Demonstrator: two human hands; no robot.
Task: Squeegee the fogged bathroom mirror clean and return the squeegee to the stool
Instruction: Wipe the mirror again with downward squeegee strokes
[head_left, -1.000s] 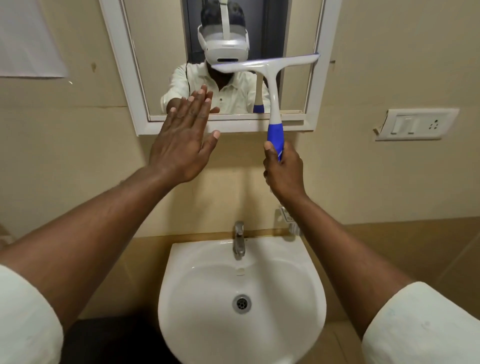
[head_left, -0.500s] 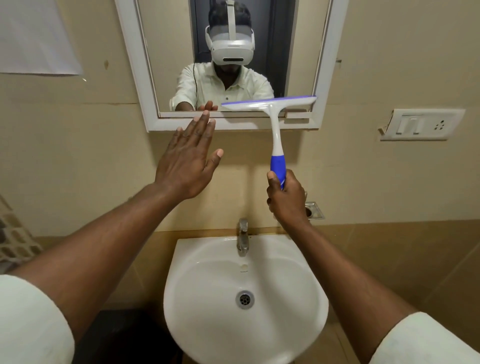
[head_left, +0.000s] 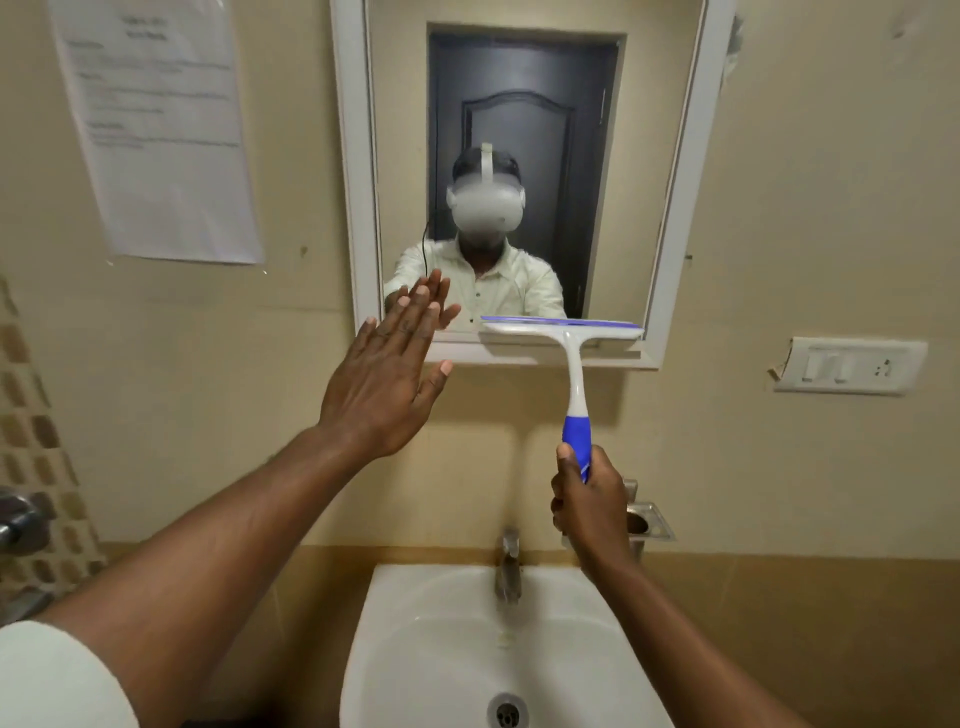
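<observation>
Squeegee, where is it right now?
In the head view, the right hand holds the squeegee upright, its blade at the mirror's bottom right edge, above the sink.

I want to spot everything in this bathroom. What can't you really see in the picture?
- Stool: nowhere in the head view.
- Paper notice on the wall: writing too blurred to read.
- Squeegee handle's lower end: covered by the right hand.
- Sink: front cut off by the bottom edge.
- Mirror: top cut off by the upper edge.

A white sink (head_left: 395, 649) with a tap (head_left: 508, 566) sits bottom centre; paper notice (head_left: 161, 130) upper left, switch plate (head_left: 849, 366) right.
</observation>
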